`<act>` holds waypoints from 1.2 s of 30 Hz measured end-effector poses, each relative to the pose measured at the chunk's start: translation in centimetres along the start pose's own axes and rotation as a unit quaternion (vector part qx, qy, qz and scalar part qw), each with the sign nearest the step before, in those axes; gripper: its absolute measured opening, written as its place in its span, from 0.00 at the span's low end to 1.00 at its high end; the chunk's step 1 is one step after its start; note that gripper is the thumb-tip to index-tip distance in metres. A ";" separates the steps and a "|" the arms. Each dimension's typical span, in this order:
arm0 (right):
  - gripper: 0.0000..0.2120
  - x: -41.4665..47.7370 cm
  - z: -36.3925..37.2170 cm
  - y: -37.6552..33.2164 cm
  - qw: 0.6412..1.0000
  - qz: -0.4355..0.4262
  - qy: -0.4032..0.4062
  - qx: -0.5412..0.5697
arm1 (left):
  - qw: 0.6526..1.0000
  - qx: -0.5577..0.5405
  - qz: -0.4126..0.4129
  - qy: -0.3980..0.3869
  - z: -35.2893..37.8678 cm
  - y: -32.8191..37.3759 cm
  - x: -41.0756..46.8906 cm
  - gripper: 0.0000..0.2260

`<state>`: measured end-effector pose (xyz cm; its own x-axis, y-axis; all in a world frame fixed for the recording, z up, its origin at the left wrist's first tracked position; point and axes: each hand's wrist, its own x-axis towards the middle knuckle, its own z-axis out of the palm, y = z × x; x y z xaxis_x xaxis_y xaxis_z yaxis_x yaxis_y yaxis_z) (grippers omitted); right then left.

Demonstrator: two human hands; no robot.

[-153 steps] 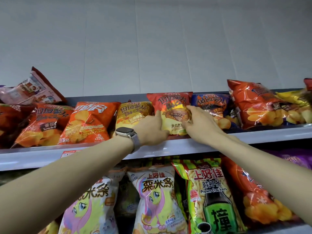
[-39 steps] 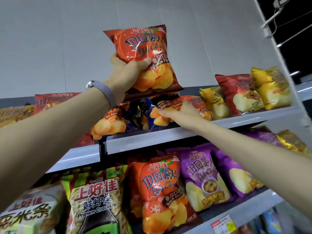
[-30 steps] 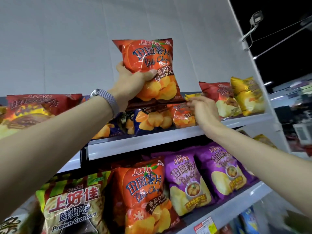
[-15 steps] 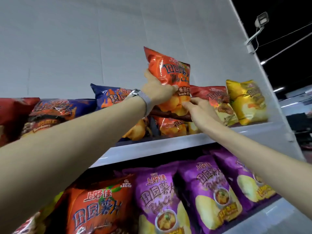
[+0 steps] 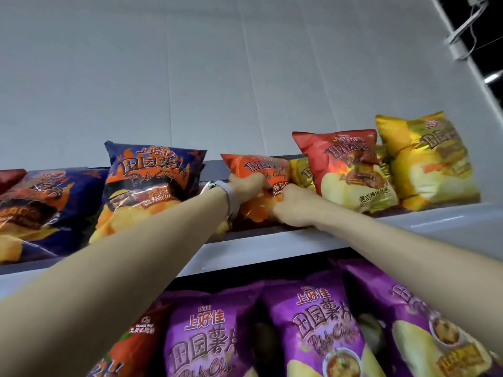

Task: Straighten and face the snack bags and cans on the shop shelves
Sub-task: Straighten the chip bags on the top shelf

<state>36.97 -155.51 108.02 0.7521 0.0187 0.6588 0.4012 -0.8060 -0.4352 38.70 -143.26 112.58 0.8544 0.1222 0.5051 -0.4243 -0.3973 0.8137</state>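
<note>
Head view: the orange chip bag [image 5: 254, 170] stands on the top shelf [image 5: 272, 247], glossy and crinkled, front facing out, with blue lettering above and chip pictures below. The left hand [image 5: 246, 186], a watch [image 5: 221, 186] at its wrist, grips the bag's left side; the right hand [image 5: 291, 205] curls onto its lower right corner. A blue bag [image 5: 152, 172] leans to its left, and a red bag [image 5: 345, 161] and a yellow bag [image 5: 430, 159] stand to its right. Purple bags [image 5: 321, 322] fill the shelf below.
</note>
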 end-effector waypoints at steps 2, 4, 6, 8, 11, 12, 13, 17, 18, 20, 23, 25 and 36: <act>0.25 0.6 0.3 0.2 0.999 -0.003 -0.030 -0.027 | 0.999 0.025 -0.038 -0.023 0.4 0.0 0.2 0.22; 0.29 0.8 0.4 0.1 0.997 0.004 -0.059 -0.056 | 0.993 0.084 -0.063 -0.059 0.5 0.2 -0.3 0.08; 0.27 1.0 0.2 -0.3 0.994 0.000 -0.078 -0.076 | 0.989 0.114 -0.069 -0.071 0.5 0.5 -1.0 0.12; 0.24 1.6 -0.2 -0.6 0.991 -0.013 -0.104 -0.084 | 0.985 0.139 -0.066 -0.073 0.4 0.7 -1.8 0.13; 0.16 2.0 -0.3 -0.5 0.987 -0.025 -0.135 -0.080 | 0.981 0.163 -0.064 -0.083 0.2 0.5 -2.6 0.14; 0.12 2.1 -0.2 -0.5 0.988 -0.028 -0.135 -0.074 | 0.979 0.175 -0.061 -0.082 0.1 0.4 -2.7 0.14; 0.09 2.1 -0.1 -0.5 0.988 -0.023 -0.133 -0.070 | 0.978 0.183 -0.054 -0.080 0.0 0.4 -3.0 0.14; 0.19 1.7 0.2 -0.7 0.991 -0.011 -0.118 -0.057 | 0.966 0.236 -0.006 -0.109 -0.7 -0.1 -4.3 0.16; 0.18 1.5 0.1 -0.8 0.991 -0.017 -0.115 -0.059 | 0.959 0.257 0.001 -0.118 -0.9 -0.2 -4.5 0.15; 0.14 1.0 -0.3 -1.0 0.992 -0.008 -0.108 -0.071 | 0.941 0.311 0.018 -0.132 -1.3 -0.1 -5.1 0.13; 0.18 0.5 -0.4 -1.2 0.992 0.003 -0.079 -0.095 | 0.909 0.378 0.040 -0.171 -2.1 0.4 -5.5 0.13; 0.17 0.0 -0.5 -1.3 0.992 -0.001 -0.056 -0.113 | 0.887 0.421 0.065 -0.177 -2.7 0.9 -5.9 0.12; 0.17 -3.5 -3.9 -0.4 0.989 -0.111 0.033 -0.095 | 0.818 0.542 0.152 -0.115 -4.1 2.4 -8.1 0.14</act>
<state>32.15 -157.56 108.24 0.6184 0.1736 0.7665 0.4418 -0.8834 -0.1564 29.56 -141.52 111.63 0.8457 -0.2570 0.4677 -0.2181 -0.9663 -0.1366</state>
